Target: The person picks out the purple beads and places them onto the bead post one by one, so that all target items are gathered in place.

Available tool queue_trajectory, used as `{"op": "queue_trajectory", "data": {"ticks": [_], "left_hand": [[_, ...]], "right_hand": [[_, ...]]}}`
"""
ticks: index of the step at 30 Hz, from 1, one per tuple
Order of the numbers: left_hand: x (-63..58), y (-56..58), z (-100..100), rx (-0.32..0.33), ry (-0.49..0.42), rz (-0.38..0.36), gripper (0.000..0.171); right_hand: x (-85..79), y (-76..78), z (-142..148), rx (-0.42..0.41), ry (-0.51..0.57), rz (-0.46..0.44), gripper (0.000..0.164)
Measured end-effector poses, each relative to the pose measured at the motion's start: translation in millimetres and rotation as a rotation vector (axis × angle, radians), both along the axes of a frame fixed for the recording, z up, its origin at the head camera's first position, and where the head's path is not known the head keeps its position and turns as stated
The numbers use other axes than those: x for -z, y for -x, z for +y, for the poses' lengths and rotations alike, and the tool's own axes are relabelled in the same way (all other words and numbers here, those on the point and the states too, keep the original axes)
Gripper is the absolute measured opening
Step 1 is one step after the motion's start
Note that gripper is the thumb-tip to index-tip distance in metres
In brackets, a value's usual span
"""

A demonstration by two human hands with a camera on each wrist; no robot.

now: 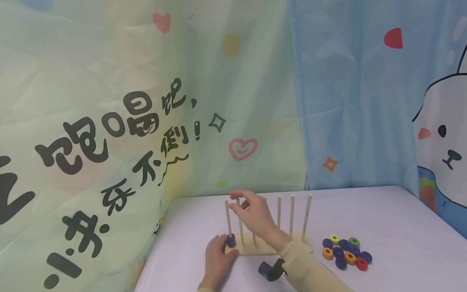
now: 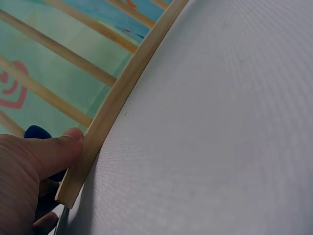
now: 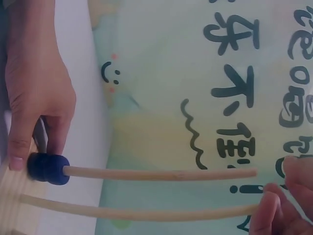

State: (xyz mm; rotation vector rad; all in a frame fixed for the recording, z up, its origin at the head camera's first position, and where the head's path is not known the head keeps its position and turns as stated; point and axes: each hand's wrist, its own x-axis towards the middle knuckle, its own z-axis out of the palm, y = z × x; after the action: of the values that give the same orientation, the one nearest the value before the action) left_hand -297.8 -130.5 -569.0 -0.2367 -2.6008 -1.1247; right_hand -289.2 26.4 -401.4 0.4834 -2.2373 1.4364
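A wooden peg stand [image 1: 266, 251] has a flat base and a row of upright pegs. Two dark blue rings [image 3: 48, 168] are stacked at the foot of its leftmost peg [image 1: 228, 219]. My left hand [image 1: 218, 259] grips the left end of the base, with the thumb [image 2: 63, 149] against its front edge; its other fingers are partly hidden behind. Up at the tops of the left pegs is my right hand [image 1: 253, 213], thumb and forefinger apart with nothing between them. In the right wrist view its fingertips [image 3: 266, 210] are right by the second peg's tip.
Several loose rings, among them a red ring [image 1: 361, 264], a green ring [image 1: 354, 242] and a yellow ring [image 1: 334, 239], lie on the white table [image 1: 401, 227] right of the stand. A black device [image 1: 270, 271] shows at the right sleeve. Printed cloth [image 1: 255, 101] hangs behind.
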Motion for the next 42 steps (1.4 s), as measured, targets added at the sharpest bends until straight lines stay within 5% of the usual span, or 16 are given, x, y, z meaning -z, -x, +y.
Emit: {"op": "queue_trajectory", "data": {"ticks": [8,30,42], "left_hand": [[1.4,0.1,0,-0.007,0.000,0.015,0.044],[3.9,1.6,1,-0.015,-0.008,0.004,0.044],[2.6,0.7,2,-0.016,0.003,0.021,0.046]], "right_hand": [[13.4,-10.0,14,0.011,0.009,-0.053,0.017],[98.8,-33.9,53,0.148,0.025,-0.201,0.014],[112.4,-54.0,74,0.263,-0.002,-0.348,0.016]]}}
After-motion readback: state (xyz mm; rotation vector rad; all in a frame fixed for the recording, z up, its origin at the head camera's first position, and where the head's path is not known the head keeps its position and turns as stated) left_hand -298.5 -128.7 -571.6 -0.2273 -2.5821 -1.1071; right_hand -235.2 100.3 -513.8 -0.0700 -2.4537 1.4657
